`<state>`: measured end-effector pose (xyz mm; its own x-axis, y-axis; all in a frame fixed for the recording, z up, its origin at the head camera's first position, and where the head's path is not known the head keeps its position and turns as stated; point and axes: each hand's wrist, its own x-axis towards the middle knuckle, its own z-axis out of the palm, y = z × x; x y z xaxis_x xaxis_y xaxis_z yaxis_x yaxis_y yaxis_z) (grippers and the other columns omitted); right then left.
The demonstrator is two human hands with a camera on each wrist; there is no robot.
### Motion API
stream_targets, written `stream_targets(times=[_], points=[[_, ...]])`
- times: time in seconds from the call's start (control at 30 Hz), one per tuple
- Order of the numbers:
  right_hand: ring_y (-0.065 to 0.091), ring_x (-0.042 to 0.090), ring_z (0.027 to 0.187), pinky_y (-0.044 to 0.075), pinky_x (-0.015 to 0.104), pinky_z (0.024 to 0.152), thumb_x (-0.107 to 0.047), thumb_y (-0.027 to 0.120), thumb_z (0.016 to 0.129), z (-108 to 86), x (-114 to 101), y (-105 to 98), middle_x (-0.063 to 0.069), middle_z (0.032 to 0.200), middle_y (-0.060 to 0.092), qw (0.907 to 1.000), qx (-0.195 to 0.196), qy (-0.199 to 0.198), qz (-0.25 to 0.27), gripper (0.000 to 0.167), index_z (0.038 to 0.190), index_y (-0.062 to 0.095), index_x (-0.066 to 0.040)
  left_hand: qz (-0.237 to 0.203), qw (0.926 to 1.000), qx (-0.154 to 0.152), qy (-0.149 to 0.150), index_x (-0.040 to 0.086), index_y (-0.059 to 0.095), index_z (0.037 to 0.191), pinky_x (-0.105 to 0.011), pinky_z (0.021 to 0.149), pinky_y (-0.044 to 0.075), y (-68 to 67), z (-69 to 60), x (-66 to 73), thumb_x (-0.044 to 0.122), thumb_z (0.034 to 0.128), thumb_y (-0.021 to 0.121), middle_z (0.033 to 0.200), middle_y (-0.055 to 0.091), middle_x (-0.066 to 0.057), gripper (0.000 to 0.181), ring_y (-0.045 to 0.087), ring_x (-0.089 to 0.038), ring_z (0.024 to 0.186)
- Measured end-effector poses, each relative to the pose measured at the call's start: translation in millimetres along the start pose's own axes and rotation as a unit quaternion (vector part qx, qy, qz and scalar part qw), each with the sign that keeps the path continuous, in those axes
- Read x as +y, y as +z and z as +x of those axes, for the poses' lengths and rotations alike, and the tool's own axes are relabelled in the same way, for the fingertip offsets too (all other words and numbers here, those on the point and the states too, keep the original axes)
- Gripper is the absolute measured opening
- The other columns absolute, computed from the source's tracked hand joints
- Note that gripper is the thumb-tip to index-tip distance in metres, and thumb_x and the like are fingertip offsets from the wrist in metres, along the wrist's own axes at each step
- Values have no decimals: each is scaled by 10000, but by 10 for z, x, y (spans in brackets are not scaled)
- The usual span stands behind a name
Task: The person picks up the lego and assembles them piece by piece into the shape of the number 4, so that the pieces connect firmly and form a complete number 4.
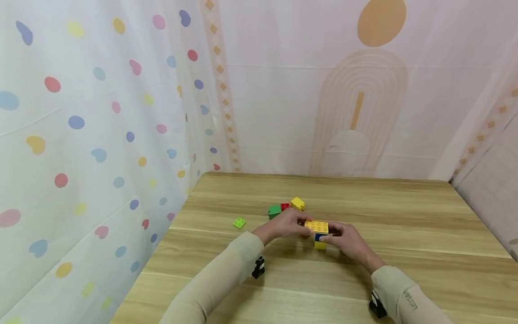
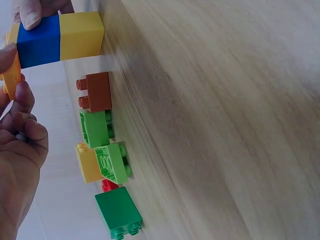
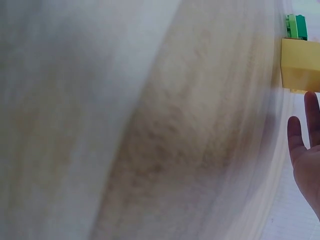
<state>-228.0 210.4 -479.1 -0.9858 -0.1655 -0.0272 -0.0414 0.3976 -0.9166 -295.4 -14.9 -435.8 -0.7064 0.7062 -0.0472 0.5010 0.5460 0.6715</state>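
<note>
A small tower of toy building bricks stands between the two hands: a yellow brick point(image 2: 82, 36) at the bottom, a blue brick point(image 2: 39, 42) above it, and a wider orange-yellow studded plate point(image 1: 317, 226) on top. My left hand point(image 1: 288, 223) pinches the left side of that plate between thumb and fingers. From the other side my right hand point(image 1: 349, 239) grips the blue brick, its thumb lying against the front face. In the right wrist view only part of the right hand point(image 3: 307, 162) shows, beside the yellow brick, with some fingers extended.
Loose bricks lie behind and left of the tower: green point(image 1: 274, 211), red point(image 1: 285, 206), yellow point(image 1: 297, 203), orange-brown point(image 2: 99, 91) and two light green ones point(image 2: 95, 128). A lime-green plate point(image 1: 239, 223) lies farther left on the wooden table point(image 1: 376, 198). Patterned curtains hang behind.
</note>
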Motion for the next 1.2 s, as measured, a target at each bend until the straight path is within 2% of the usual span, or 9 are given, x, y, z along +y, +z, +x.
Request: stream_targets(times=[0.33,0.53,0.73,0.87,1.0,1.1,1.2], points=[[609,206,1004,503,309,800,-288,762,890,-29,17,8,96,1180,665,9999,-30,-123,82,498,1286,631,-15,-87,9999,-68,-89,136,696,1249,-222,770,480,17,11,2,319,901,749,1055,674,104,397,551,-61,867],[607,204,998,503,310,809,-291,766,885,-39,38,1,76,1164,666,9999,-28,-43,130,487,1279,637,-36,-141,9997,-132,-170,143,698,1250,-223,761,482,31,27,9,324,895,754,1017,666,114,402,550,-69,857],[613,207,995,505,336,814,-300,769,882,-29,45,3,60,1146,668,9999,-61,-24,121,487,1278,638,-49,34,9999,-120,-105,152,698,1241,-219,772,475,35,31,-2,326,891,759,1032,661,119,396,542,-65,862],[618,204,997,512,335,811,-313,771,878,-20,31,11,59,1141,668,9999,-77,-31,58,499,1285,636,-57,113,9999,-96,-35,131,628,1333,-241,783,475,3,3,-47,395,904,730,1051,641,89,514,548,-72,882],[626,206,1006,520,331,813,-303,759,891,-10,10,17,72,1147,671,9998,-87,-156,17,497,1289,629,-34,-316,9989,333,-137,90,514,1440,-300,801,494,-105,-40,-128,463,955,633,1058,625,31,623,572,-111,924],[627,209,1006,519,329,815,-275,757,895,-8,-1,17,81,1148,673,9998,-39,-195,40,487,1284,626,-12,-654,9941,833,-232,81,513,1437,-338,826,496,-220,-69,-215,464,983,584,1086,625,5,598,575,-141,970],[623,206,1004,514,323,813,-263,764,889,-7,4,14,80,1149,672,9998,11,-168,50,496,1288,622,-5,-800,9895,1151,-352,81,538,1418,-364,832,492,-319,-116,-315,449,981,597,1091,625,-17,574,571,-165,977]])
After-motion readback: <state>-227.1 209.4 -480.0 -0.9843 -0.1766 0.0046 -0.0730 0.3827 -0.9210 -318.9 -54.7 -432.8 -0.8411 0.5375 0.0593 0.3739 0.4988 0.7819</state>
